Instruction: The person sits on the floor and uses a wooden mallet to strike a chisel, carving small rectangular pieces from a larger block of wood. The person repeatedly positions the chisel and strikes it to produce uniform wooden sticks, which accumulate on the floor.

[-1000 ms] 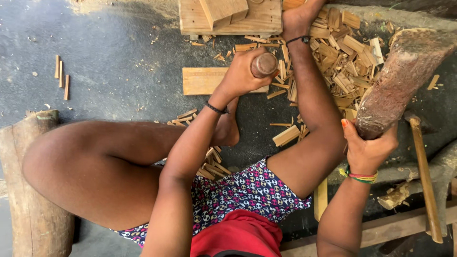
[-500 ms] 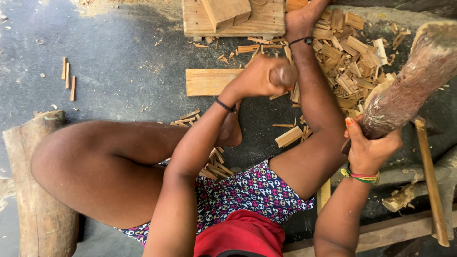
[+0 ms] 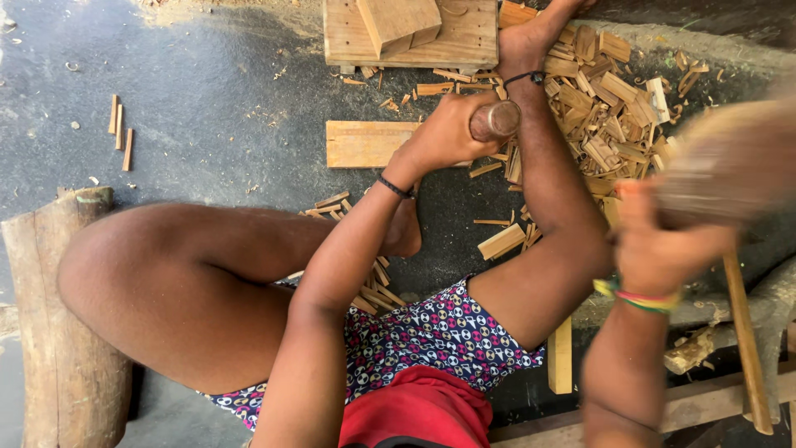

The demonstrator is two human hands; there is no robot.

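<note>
Dark, dusty ground, person seated low with knees spread. Nearest: right hand clenched around a thick wooden club, blurred, raised at the right. Further out, left hand wrapped tight around a round-ended wooden tool handle, held over a flat board. Beyond, heaped wood offcuts and a wooden block.

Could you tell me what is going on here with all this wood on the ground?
A person sits on the ground splitting wood. The left hand grips a round wooden handle upright over a flat plank. The right hand holds a thick wooden club, blurred in motion. Wood chips lie heaped nearby.
</note>
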